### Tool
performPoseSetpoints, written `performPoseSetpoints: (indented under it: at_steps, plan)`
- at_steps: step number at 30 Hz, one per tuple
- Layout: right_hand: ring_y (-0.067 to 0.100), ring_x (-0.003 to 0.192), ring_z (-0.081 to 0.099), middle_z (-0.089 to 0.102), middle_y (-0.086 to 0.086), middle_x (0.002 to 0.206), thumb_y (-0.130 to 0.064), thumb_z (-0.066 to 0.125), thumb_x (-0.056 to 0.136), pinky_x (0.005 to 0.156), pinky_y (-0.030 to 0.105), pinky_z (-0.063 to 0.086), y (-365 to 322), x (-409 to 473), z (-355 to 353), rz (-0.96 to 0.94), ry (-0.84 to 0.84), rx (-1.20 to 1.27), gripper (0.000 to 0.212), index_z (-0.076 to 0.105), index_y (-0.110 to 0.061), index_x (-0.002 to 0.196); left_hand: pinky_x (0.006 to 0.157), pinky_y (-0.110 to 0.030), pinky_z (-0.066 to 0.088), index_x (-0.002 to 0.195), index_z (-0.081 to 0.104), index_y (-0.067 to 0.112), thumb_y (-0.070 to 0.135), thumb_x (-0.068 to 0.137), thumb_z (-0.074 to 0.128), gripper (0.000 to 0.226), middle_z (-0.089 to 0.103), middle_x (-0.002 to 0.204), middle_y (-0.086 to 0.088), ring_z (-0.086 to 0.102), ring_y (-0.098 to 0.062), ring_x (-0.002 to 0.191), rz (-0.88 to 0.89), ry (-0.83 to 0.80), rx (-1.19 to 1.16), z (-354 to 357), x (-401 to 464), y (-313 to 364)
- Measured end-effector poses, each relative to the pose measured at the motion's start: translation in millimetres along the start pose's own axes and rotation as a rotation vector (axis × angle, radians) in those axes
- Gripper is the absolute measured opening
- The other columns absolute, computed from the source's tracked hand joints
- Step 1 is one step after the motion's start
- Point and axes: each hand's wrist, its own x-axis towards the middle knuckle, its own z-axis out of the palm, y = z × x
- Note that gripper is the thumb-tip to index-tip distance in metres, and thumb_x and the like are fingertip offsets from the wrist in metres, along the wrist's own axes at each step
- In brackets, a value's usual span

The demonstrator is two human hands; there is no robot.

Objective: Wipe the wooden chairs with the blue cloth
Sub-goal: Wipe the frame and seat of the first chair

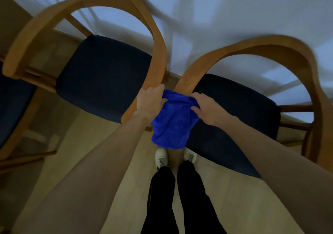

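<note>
Two wooden chairs with curved backrests and dark blue seat cushions stand side by side below me: the left chair point(156, 40) and the right chair point(295, 53). A bright blue cloth point(173, 123) hangs between their near armrest ends. My left hand point(150, 101) pinches the cloth's upper left edge, beside the left chair's armrest end. My right hand point(205, 105) grips the cloth's upper right edge, just below the right chair's armrest end. The bottom of the cloth hangs free above my shoes.
A white table top point(234, 13) lies beyond the chairs, which are pushed up to it. Part of a third chair point(10, 100) shows at the left edge. My legs in black trousers and white shoes stand on a light wooden floor point(100, 129) between the chairs.
</note>
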Motion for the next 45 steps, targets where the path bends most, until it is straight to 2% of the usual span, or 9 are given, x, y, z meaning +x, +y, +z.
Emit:
performPoseSetpoints:
  at_steps: [3, 5, 9, 13, 18, 24, 29, 36, 45]
  plan:
    - [0.026, 0.124, 0.050, 0.034, 0.010, 0.150, -0.024, 0.052, 0.101, 0.098, 0.038, 0.045, 3, -9, 13, 0.066, 0.074, 0.005, 0.058, 0.026, -0.023, 0.153, 0.075, -0.032, 0.045, 0.120, 0.047, 0.017, 0.034, 0.088, 0.067, 0.042, 0.057, 0.107, -0.002, 0.058, -0.020, 0.093, -0.111, -0.030, -0.129, 3, -14, -4]
    - [0.031, 0.143, 0.031, 0.015, 0.009, 0.163, -0.035, 0.051, 0.101, 0.112, 0.047, 0.034, 0, -22, 25, 0.068, 0.128, -0.108, 0.068, 0.014, -0.025, 0.157, 0.078, -0.031, 0.047, 0.126, 0.045, 0.017, 0.036, 0.086, 0.070, 0.051, 0.055, 0.116, -0.003, 0.057, -0.020, 0.099, -0.104, -0.040, -0.111, 7, -30, -10]
    - [0.031, 0.152, -0.002, -0.009, 0.006, 0.166, -0.063, 0.046, 0.094, 0.118, 0.053, 0.019, -20, -40, 56, -0.107, 0.107, -0.294, 0.083, 0.001, -0.033, 0.158, 0.094, -0.032, 0.044, 0.139, 0.041, 0.022, 0.040, 0.084, 0.070, 0.065, 0.048, 0.138, 0.000, 0.051, -0.020, 0.119, 0.103, -0.032, 0.022, 14, -55, -22]
    - [0.033, 0.151, -0.013, -0.013, 0.006, 0.166, -0.069, 0.043, 0.091, 0.120, 0.062, 0.010, -35, -45, 88, -0.171, 0.119, -0.396, 0.087, 0.000, -0.034, 0.158, 0.097, -0.034, 0.045, 0.140, 0.044, 0.023, 0.038, 0.082, 0.072, 0.065, 0.049, 0.139, 0.002, 0.050, -0.020, 0.123, 0.146, -0.110, 0.029, 21, -83, -30]
    - [0.033, 0.153, -0.003, 0.002, 0.007, 0.167, -0.067, 0.044, 0.092, 0.116, 0.068, 0.005, -25, -37, 104, -0.367, 0.194, -0.563, 0.078, 0.019, -0.032, 0.158, 0.083, -0.035, 0.047, 0.125, 0.052, 0.019, 0.031, 0.084, 0.068, 0.045, 0.060, 0.115, 0.000, 0.058, -0.021, 0.103, 0.035, -0.134, -0.011, 34, -103, -48]
    - [0.032, 0.153, 0.001, 0.006, 0.007, 0.167, -0.068, 0.038, 0.094, 0.116, 0.068, 0.005, -8, -22, 112, -0.455, 0.223, -0.642, 0.074, 0.024, -0.030, 0.157, 0.085, -0.034, 0.046, 0.121, 0.057, 0.014, 0.013, 0.082, 0.064, 0.039, 0.060, 0.117, -0.001, 0.057, -0.021, 0.103, 0.011, -0.066, -0.104, 46, -104, -48]
    - [0.030, 0.153, 0.004, 0.010, 0.008, 0.166, -0.068, 0.037, 0.094, 0.118, 0.065, 0.006, -4, -6, 113, -0.516, 0.260, -0.630, 0.074, 0.030, -0.026, 0.155, 0.071, -0.029, 0.048, 0.120, 0.056, 0.015, 0.014, 0.083, 0.061, 0.038, 0.061, 0.108, 0.001, 0.058, -0.015, 0.092, -0.122, -0.008, -0.257, 50, -92, -41]
    - [0.024, 0.153, 0.007, 0.017, 0.003, 0.166, -0.068, 0.040, 0.092, 0.121, 0.059, 0.003, 3, 15, 107, -0.542, 0.331, -0.543, 0.068, 0.044, -0.028, 0.147, 0.058, -0.018, 0.036, 0.116, 0.054, 0.019, 0.018, 0.088, 0.060, 0.029, 0.058, 0.101, 0.006, 0.052, -0.007, 0.074, -0.076, -0.004, -0.287, 47, -64, -30]
    - [0.025, 0.152, 0.014, 0.027, 0.002, 0.162, -0.065, 0.040, 0.090, 0.121, 0.056, 0.000, 16, 61, 62, -0.541, 0.374, -0.578, 0.065, 0.046, -0.031, 0.145, 0.074, -0.018, 0.042, 0.120, 0.055, 0.013, 0.014, 0.088, 0.057, 0.033, 0.057, 0.118, 0.001, 0.057, -0.010, 0.095, -0.018, 0.058, -0.369, 50, -24, -13]
